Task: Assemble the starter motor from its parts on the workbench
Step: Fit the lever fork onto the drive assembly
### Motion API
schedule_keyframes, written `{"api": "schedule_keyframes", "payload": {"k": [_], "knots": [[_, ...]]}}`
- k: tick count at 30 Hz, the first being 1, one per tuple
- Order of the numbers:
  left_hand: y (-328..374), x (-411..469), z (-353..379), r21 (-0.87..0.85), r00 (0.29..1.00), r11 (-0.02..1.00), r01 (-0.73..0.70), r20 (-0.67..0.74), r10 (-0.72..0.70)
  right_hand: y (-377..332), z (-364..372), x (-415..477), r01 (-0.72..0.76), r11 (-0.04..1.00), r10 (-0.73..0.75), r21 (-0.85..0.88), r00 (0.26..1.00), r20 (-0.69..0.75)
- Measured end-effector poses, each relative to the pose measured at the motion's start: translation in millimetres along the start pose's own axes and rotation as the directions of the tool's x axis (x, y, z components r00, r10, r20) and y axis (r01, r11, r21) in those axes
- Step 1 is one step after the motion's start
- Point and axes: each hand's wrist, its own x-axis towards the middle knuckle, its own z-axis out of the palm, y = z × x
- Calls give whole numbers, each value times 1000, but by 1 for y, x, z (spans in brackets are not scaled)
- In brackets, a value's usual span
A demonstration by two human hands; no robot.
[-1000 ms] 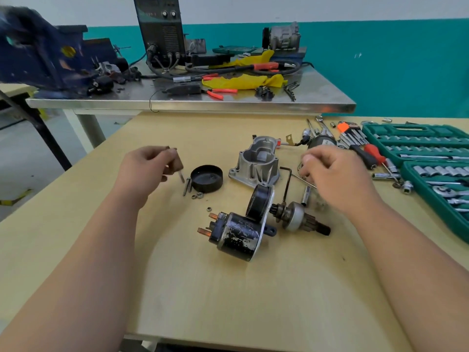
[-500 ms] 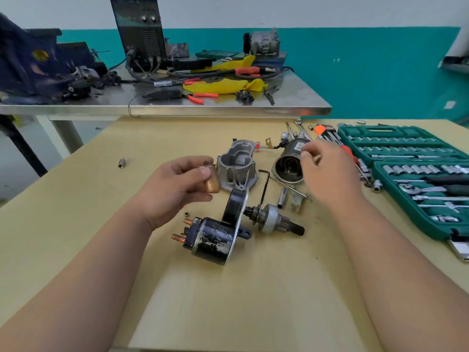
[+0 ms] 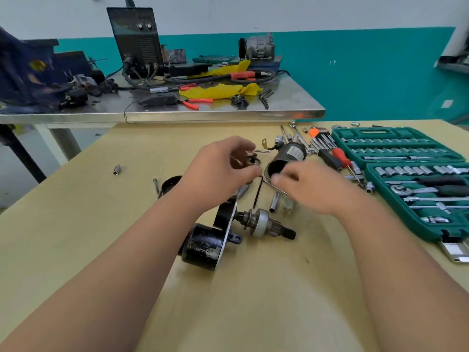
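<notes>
Grip, left: left hand (image 3: 223,168) is raised over the workbench (image 3: 253,288), fingers curled, thumb and fingertips pinching a small dark round part (image 3: 252,160); blur hides its detail.
Grip, right: right hand (image 3: 312,186) is smeared by motion, with its fingertips at the open mouth of the housing (image 3: 289,154). Cannot tell whether it holds anything or how far the fingers are closed.
Housing: black cylinder lying on its side just beyond both hands, mouth towards the camera, pale label on its flank.
Hex key (image 3: 257,194): black, L-shaped, flat on the bench between the hands.
Pinion drive (image 3: 264,223): lies on its side near the wrists, shaft pointing right.
Solenoid (image 3: 203,246): black cylinder with chipped paint joined to a black plate, partly under the left forearm, just left of the pinion drive.
Cap (image 3: 170,182): black and round, half hidden behind the left wrist; a bolt (image 3: 155,185) lies just beside it.
Socket (image 3: 116,170): alone, well left of the other parts.
Right of bench: open green socket case (image 3: 406,158); red-handled screwdriver (image 3: 341,154) and hex key set (image 3: 321,137) between the case and the housing.
Behind: steel table (image 3: 177,111) carrying a welder (image 3: 137,39), yellow cloth (image 3: 218,91) and blue vise (image 3: 25,72).
</notes>
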Motion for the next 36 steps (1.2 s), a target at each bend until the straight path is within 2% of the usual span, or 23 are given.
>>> {"api": "schedule_keyframes", "payload": {"k": [2, 3, 5, 8, 9, 11, 12, 13, 15, 16, 20, 22, 24, 25, 27, 29, 32, 36], "knots": [[-9, 0, 3, -54, 997, 995, 79, -14, -80, 7, 7, 0, -46, 964, 103, -262, 972, 211], [-13, -1, 5, -71, 994, 992, 102, -21, -104, 6, 12, 2, -56, 945, 143, -322, 957, 251], [-19, -4, 7, -96, 992, 988, 120, -20, -122, 2, 16, 5, -70, 939, 157, -338, 959, 237], [-22, -10, 9, -157, 995, 983, 99, 5, -99, 3, 14, 5, -15, 961, 70, -278, 980, 186], [-23, -13, 8, -181, 996, 979, 91, 2, -92, 5, 11, 3, 11, 983, 20, -185, 987, 161], [-25, -16, 7, -235, 996, 970, 69, -33, -79, 6, 1, 0, 32, 982, -39, 189, 999, 37], [-27, -17, 6, -264, 996, 963, 52, -56, -69, 4, -4, -1, 35, 912, -19, 409, 999, -44], [-28, -18, 6, -288, 996, 957, 37, -71, -60, 3, -8, 0, 40, 795, 20, 605, 995, -93], [-30, -19, 4, -309, 996, 951, 21, -74, -46, -4, -9, -1, 63, 588, 72, 806, 989, -130], [-29, -20, 4, -317, 997, 948, 19, -64, -41, -7, -8, -2, 73, 561, 80, 825, 987, -142], [-24, -20, 9, -306, 998, 950, 62, 50, -49, -22, 4, -1, 213, 658, 33, 722, 950, -310], [-23, -20, 9, -347, 988, 929, 126, 123, -88, -35, 12, -1, 326, 733, -49, 597, 901, -431], [-20, -18, 9, -394, 978, 903, 172, 178, -109, -49, 20, -1, 408, 749, -153, 522, 873, -463], [-19, -16, 9, -449, 976, 875, 182, 193, -104, -54, 21, -1, 427, 729, -183, 536, 875, -448], [-19, -14, 10, -647, 982, 742, 178, 170, -87, -57, 19, -1, 424, 610, -203, 669, 900, -385], [-20, -14, 9, -737, 989, 660, 149, 111, -99, -56, 16, -2, 396, 534, -234, 747, 918, -320], [-20, -15, 6, -783, 989, 614, 101, 9, -151, -53, 21, -2, 340, 628, -206, 700, 940, -272], [-13, -21, 6, -721, 995, 692, -18, -83, -60, -57, 33, -3, 236, 659, -151, 715, 972, -181]]}}
